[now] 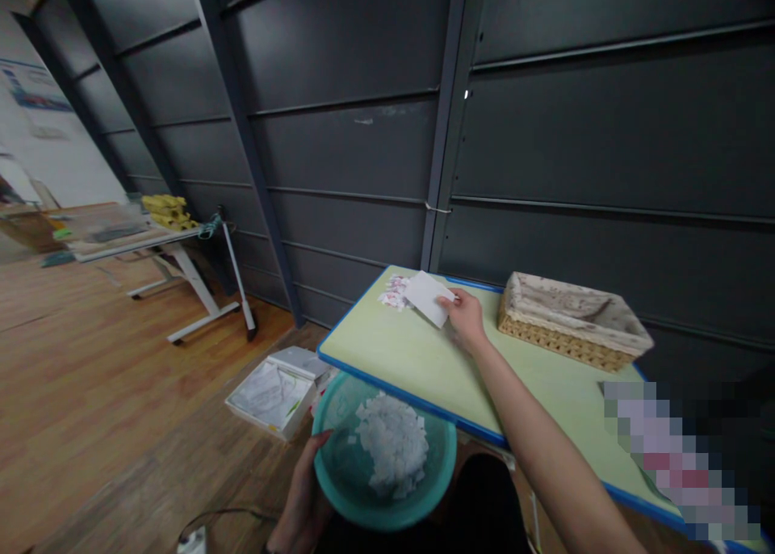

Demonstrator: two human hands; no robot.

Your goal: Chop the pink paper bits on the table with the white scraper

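Note:
My left hand (312, 477) grips the rim of a teal plastic basin (339, 481) at its left side, thumb over the edge. Inside the basin lies a heap of small white paper pieces (393, 441). Above the table, my right hand (465, 316) pinches a white card (429, 297) by its right edge. Just left of the card, a small pile of white scraps with pinkish-red marks (395, 291) lies on the yellow-green table (400, 356) with blue edging. The basin sits by my lap, below the table's front edge.
A cloth-lined wicker basket (563, 344) stands on the table to the right. On the floor at left is an open white box (272, 392), with a power strip (192, 541) nearer me. Another table (139, 243) stands farther left. Dark metal panels (339, 150) rise behind.

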